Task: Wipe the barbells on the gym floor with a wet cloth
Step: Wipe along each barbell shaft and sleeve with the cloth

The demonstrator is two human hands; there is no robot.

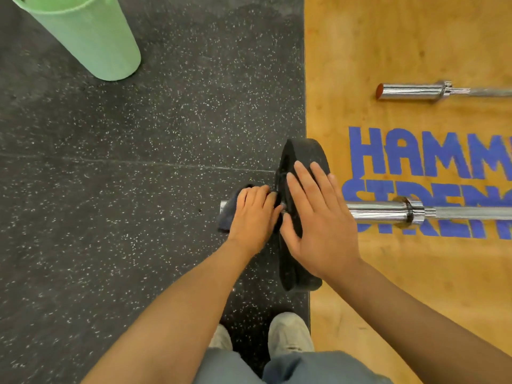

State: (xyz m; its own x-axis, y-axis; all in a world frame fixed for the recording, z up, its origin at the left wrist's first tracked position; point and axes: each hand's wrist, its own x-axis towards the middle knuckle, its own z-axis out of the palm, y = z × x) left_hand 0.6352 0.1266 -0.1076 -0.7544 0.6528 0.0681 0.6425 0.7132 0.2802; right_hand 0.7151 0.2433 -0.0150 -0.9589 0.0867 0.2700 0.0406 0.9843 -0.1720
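Green bin (83, 34): tilted in view at the far left corner of the black speckled rubber floor (110, 162), well apart from your hands.
Cloth (228, 214): dark blue, bunched over the near barbell's sleeve end, close to the rubber floor's right edge.
Your left hand (253, 217): curled closed around the cloth and the sleeve under it, knuckles up, fingertips touching the plate's left face.
Plate (299, 212): black, upright on edge, on the sleeve where the rubber floor meets the wooden platform (360, 65).
Your right hand (318, 217): open and flat, fingers spread, palm pressed on the plate's rim and right face; it grips nothing.
Near barbell (388, 213): chrome, lying across the platform's blue lettering (415, 153), running off the right edge.
Far barbell (415, 91): chrome, no plate, on the platform's far side, parallel to the near one.
Your shoes (291, 333): light-coloured, on the rubber floor's near edge.
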